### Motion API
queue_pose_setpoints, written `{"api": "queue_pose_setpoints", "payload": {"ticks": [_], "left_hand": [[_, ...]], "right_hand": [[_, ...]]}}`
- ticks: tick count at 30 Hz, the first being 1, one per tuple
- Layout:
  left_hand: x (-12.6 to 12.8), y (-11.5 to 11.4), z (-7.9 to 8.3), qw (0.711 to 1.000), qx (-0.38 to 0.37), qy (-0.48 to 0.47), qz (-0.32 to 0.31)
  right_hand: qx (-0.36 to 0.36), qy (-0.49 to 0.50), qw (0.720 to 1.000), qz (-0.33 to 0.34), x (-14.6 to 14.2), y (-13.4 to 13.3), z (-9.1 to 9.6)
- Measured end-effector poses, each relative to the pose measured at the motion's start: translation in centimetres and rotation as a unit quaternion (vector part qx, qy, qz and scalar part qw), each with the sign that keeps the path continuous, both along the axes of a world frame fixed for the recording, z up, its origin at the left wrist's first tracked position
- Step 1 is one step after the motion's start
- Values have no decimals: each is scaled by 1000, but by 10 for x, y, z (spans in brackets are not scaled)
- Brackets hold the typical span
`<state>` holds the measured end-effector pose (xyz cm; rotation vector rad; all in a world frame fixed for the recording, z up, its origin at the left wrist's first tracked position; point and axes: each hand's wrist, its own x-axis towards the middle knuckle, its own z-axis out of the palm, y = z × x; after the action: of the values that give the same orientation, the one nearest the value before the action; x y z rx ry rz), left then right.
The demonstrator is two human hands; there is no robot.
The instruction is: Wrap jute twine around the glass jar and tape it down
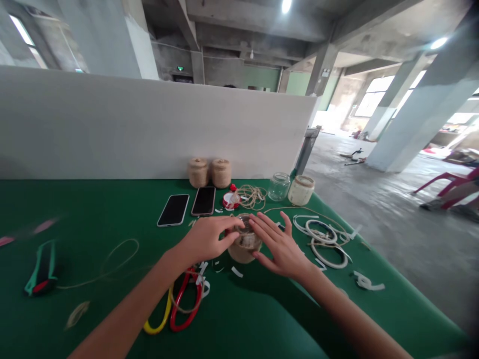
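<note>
A glass jar (245,254), its lower part wrapped in brown twine, stands on the green table in front of me. My left hand (211,238) is at the jar's left side, thumb and curved fingers gripping its rim. On the other side, my right hand (277,247) lies against the jar with its fingers stretched out. The fingers partly hide the jar's mouth. Nearer to me, left of the jar, lie scissors (185,301) with red and yellow handles, tangled with twine and white strips.
Two twine-wrapped jars (209,173) stand by the white partition (157,129). Two phones (174,210), loose twine (252,197), a clear jar (279,187) and a pale-covered jar (301,191) lie nearer. Tape rolls (329,253) are right; a black-green cutter (41,271) is left.
</note>
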<state>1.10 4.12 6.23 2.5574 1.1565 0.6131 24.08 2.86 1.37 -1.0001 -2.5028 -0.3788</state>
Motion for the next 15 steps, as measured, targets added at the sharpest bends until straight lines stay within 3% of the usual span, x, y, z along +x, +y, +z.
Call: {"api": "queue_pose_setpoints", "payload": {"ticks": [9, 12, 15], "left_hand": [[-3, 4, 1, 1000, -11, -7, 5], [-3, 4, 2, 1000, -8, -9, -1], [-2, 3, 4, 1000, -9, -4, 1]], "right_hand": [[106, 48, 993, -15, -8, 4, -13], [94, 50, 994, -5, -7, 5, -12], [32, 45, 998, -13, -5, 2, -8]]}}
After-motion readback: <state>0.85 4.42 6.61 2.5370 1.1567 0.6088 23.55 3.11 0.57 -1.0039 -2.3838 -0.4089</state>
